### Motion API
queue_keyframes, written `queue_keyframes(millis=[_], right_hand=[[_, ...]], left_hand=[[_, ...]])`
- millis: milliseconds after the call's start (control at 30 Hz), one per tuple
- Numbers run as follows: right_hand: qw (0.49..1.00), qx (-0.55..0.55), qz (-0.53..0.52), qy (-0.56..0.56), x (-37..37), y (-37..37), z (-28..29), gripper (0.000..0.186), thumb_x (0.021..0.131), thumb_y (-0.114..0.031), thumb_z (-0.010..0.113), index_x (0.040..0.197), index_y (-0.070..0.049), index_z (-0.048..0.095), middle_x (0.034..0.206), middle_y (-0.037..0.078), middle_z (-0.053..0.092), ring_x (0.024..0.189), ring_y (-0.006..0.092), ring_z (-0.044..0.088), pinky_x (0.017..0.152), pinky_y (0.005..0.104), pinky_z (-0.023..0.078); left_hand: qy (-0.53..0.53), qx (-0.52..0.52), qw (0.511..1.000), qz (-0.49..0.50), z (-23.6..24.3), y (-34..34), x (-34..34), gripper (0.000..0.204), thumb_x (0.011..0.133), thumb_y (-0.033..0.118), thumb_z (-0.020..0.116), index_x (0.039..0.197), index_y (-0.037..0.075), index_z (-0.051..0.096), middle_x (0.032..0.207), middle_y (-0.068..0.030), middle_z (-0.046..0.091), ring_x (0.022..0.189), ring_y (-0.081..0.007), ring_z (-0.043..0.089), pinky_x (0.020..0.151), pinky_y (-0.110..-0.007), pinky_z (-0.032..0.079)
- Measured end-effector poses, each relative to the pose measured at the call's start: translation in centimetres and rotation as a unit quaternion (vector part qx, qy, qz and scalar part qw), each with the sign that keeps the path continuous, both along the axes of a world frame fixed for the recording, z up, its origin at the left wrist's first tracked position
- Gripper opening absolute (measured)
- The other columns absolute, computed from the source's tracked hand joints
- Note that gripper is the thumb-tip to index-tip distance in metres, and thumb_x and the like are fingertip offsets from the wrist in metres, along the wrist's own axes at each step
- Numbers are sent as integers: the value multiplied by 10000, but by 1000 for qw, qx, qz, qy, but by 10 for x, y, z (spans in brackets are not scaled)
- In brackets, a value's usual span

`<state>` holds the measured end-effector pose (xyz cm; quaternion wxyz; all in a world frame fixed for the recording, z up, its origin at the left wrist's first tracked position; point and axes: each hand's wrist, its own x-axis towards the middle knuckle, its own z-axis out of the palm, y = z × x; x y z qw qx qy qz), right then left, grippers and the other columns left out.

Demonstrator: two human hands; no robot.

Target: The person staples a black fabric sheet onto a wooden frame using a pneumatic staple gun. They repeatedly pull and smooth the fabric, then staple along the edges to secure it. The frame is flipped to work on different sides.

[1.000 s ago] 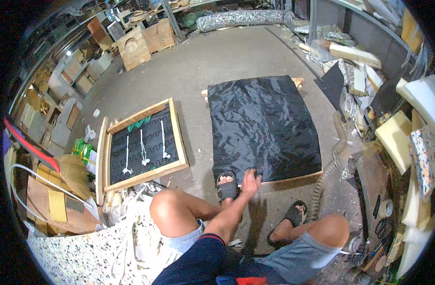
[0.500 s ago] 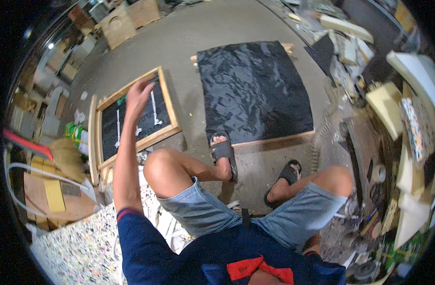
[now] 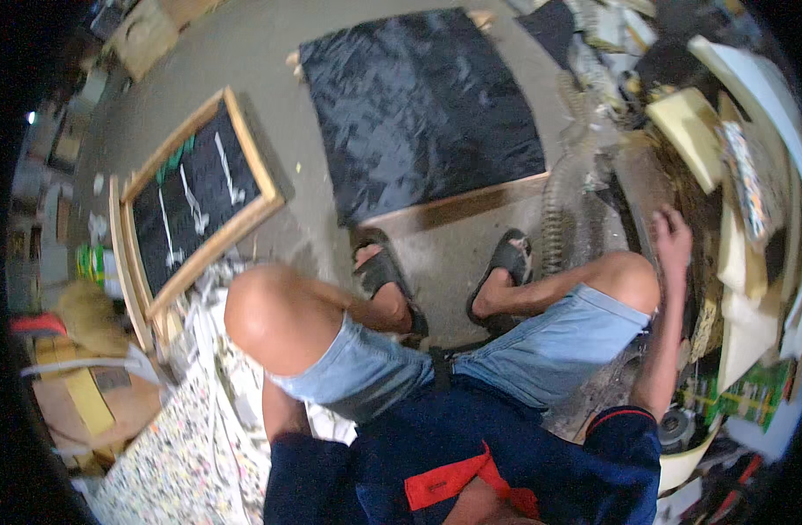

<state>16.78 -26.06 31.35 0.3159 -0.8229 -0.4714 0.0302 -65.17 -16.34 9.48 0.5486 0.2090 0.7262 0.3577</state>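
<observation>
My right hand (image 3: 672,241) reaches out past my right knee, over the cluttered brown surface on the right. Its fingers look apart and nothing shows in them, though the picture is a little blurred. My left forearm (image 3: 284,409) goes down behind my left thigh, which hides the left hand. Ahead of my feet lies a wooden frame covered with a crinkled black sheet (image 3: 418,114). Farther left, a second wooden frame (image 3: 250,147) leans at a slant, with black fabric inside and several white straps (image 3: 189,197) across it.
Foam offcuts (image 3: 694,136) pile up at the right, near a ribbed hose (image 3: 552,227) on the floor. A speckled foam slab (image 3: 169,464) and white strips lie at my left. Beyond the left frame's near corner is a brown brush-like thing (image 3: 93,319).
My left hand has left the strapped frame and dropped out of sight behind my thigh. My right hand has come up into view at the right. The whole view has shifted.
</observation>
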Motion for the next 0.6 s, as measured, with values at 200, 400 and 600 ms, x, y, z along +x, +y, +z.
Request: queue_keyframes(millis=[200,400,600], right_hand=[[971,-169,168,12,-87,112,73,317,953,-145,637,1212,37,636,1142,139,687,1043,172,630,911,314,499],[864,-324,385,-16,-187,206,-14,316,875,-156,679,1136,20,662,1128,230,671,1048,378,650,908,418,510],[763,-356,538,-36,-278,264,-137,317,874,-192,668,1145,-29,645,1056,206,646,974,409,644,851,479,527]], left_hand=[[-136,-68,984,98,-29,53,111,341,893,364,740,1008,57,645,813,-6,610,718,-139,571,657,-306,466],[-233,-112,964,67,-60,113,172,466,862,440,753,1118,82,599,1053,-65,636,853,-220,603,717,-358,513],[-207,-13,972,111,-69,143,200,242,888,258,749,990,71,636,853,1,626,705,-133,571,625,-309,466]])
